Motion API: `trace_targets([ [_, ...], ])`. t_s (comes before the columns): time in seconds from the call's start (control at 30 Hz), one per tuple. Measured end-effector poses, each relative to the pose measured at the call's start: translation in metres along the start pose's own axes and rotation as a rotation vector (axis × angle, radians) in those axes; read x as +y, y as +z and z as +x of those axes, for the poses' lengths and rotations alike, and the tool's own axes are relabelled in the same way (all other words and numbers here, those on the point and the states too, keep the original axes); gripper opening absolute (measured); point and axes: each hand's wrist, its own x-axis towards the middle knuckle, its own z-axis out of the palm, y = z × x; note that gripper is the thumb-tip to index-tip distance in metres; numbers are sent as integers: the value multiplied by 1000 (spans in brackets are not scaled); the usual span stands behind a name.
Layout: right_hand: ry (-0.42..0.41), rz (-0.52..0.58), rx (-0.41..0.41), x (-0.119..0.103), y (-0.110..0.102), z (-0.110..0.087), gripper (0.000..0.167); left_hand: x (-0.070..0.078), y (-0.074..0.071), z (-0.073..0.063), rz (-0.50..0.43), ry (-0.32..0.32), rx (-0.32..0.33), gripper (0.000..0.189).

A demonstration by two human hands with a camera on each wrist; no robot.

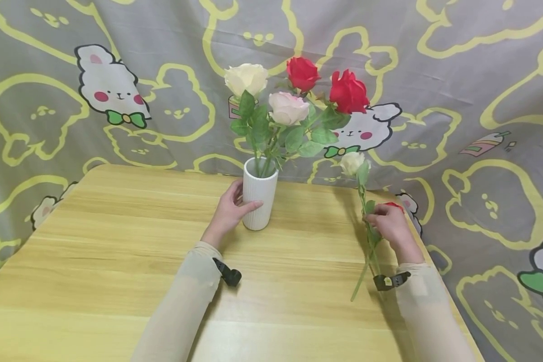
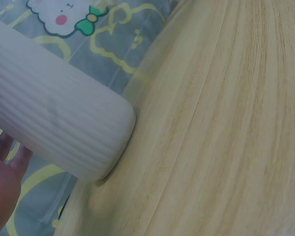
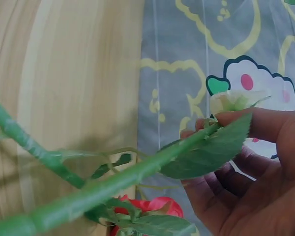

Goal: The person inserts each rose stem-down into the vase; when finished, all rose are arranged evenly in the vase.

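A ribbed white vase [image 1: 259, 203] stands upright on the table, and my left hand [image 1: 228, 210] grips it round its left side, thumb across the front. In the vase are a cream rose [image 1: 246, 79], a pale pink rose [image 1: 288, 108] and two red roses, one [image 1: 302, 74] behind and one [image 1: 348, 92] at the right. At the table's right side my right hand [image 1: 392, 227] pinches the green stem of a small white rose [image 1: 352, 164], bloom up. Another red rose [image 3: 162, 205] lies beneath that hand, mostly hidden by it in the head view.
The wooden table [image 1: 131, 241] ends at a grey curtain [image 1: 163, 30] with yellow animal outlines, which hangs behind it and along both sides. The right hand is close to the table's right edge. Each sleeve carries a black wrist camera, one [image 1: 228, 274] on the left.
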Motion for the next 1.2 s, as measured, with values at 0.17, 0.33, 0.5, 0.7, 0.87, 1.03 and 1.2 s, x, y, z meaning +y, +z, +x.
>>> trace_targets([
  [0.17,-45,59,17,-5,-2,-2,24,1,0,-1,-7,-7,0,73],
  [0.33,-87,55,68,-10,-5,-2,27,0,0,0,-7,-12,-1,74],
  [0.5,-97,40,100,-20,-9,-5,31,1,0,0,-9,-10,-2,74],
  [0.7,-124,128,138,-37,-13,-9,31,0,-1,0,-15,-5,-1,74],
  [0.87,-163,141,168,-46,-13,-12,29,-1,-1,0,-16,-2,-3,74],
  [1.03,-209,206,195,-57,-13,-18,29,-1,0,0,-22,-1,-3,74],
  [1.2,-239,294,223,-71,-11,-24,26,-1,0,0,-35,6,-3,73],
])
